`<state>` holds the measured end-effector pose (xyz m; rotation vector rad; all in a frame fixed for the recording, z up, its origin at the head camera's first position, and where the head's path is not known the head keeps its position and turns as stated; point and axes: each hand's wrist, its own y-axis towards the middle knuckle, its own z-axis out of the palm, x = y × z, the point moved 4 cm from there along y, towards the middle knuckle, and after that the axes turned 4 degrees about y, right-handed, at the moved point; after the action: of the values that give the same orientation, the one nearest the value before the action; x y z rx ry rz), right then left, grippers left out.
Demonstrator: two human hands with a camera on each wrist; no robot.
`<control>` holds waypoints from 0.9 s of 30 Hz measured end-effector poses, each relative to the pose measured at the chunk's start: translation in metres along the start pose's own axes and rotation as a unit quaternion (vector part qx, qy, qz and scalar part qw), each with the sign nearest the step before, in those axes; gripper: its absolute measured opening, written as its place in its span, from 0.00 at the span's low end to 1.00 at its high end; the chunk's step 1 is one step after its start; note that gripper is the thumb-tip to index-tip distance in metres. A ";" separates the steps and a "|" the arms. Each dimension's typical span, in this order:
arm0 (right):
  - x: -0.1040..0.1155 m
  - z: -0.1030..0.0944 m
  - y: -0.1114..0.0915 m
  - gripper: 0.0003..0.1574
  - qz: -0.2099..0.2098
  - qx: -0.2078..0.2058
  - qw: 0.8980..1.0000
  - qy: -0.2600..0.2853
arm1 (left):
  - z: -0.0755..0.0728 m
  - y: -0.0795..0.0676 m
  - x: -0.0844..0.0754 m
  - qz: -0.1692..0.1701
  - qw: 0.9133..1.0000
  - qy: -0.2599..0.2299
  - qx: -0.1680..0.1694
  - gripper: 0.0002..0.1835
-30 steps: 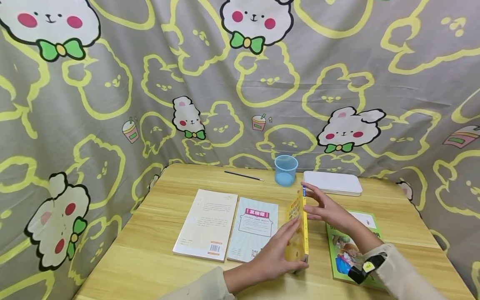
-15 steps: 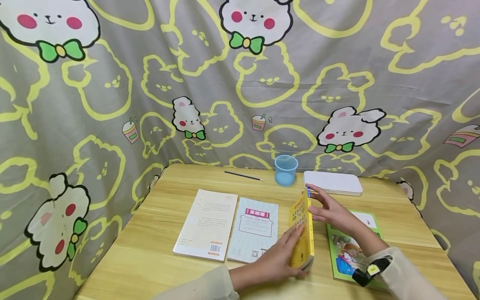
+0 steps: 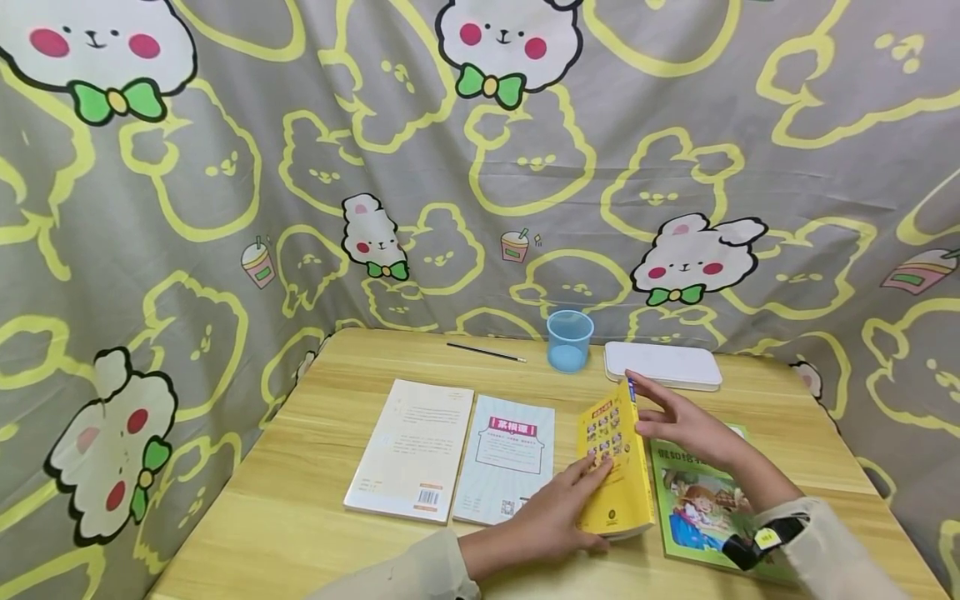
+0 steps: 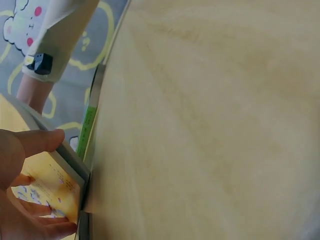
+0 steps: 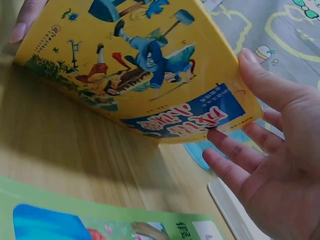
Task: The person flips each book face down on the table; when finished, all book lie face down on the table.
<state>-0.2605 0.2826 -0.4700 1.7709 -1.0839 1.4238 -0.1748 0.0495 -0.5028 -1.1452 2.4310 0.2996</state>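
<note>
Both hands hold a yellow paperback book (image 3: 630, 492) that stands on the table, leaning to the right with its back cover turned up. My left hand (image 3: 551, 517) lays its fingers on the back cover, its thumb (image 4: 42, 141) at the bottom edge. At the upper spine corner, my right hand (image 3: 690, 429) grips the book between thumb and fingers. The right wrist view shows the illustrated front cover (image 5: 145, 65). A green picture book (image 3: 697, 500) lies under the right forearm, partly hidden. A light blue book (image 3: 498, 483) lies left of the yellow one.
A cream book (image 3: 412, 442) lies beside the light blue one, at the left. Along the back of the wooden table (image 3: 300, 467) are a pencil (image 3: 486, 352), a blue cup (image 3: 570, 342) and a white case (image 3: 663, 367). A patterned curtain (image 3: 435, 167) stands behind.
The yellow book has tipped from nearly upright, edge-on, to leaning right, so its back cover shows more. Both hands have moved slightly right with it.
</note>
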 end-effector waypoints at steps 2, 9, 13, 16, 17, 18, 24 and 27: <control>-0.001 -0.001 -0.001 0.53 0.000 0.002 1.000 0.001 | -0.001 0.000 0.001 -0.002 1.000 0.006 0.000 0.59; -0.006 -0.006 -0.005 0.53 -0.008 0.002 1.000 -0.023 | -0.006 0.000 0.002 -0.005 1.000 0.030 0.005 0.53; -0.011 -0.011 -0.006 0.52 -0.015 -0.003 0.998 -0.065 | -0.008 0.001 0.002 -0.003 0.997 0.072 0.003 0.51; -0.013 -0.014 -0.007 0.52 -0.019 -0.005 0.995 -0.102 | -0.009 0.002 0.001 -0.001 0.995 0.102 0.000 0.49; -0.014 -0.014 -0.007 0.52 -0.019 -0.006 0.993 -0.113 | -0.009 0.002 0.002 0.000 0.994 0.107 0.000 0.48; -0.014 -0.015 -0.008 0.52 -0.020 -0.006 0.992 -0.125 | -0.009 0.002 0.002 0.001 0.993 0.114 -0.002 0.47; -0.017 -0.018 -0.010 0.54 -0.009 -0.011 0.987 -0.160 | -0.009 0.003 0.003 0.012 0.991 0.133 -0.006 0.42; -0.020 -0.019 -0.010 0.55 -0.005 -0.015 0.984 -0.177 | -0.007 0.003 0.005 0.013 0.991 0.136 -0.006 0.41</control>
<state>-0.2625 0.3081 -0.4846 2.0549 -1.2633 1.1032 -0.1820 0.0457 -0.4985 -1.2296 2.6843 0.1754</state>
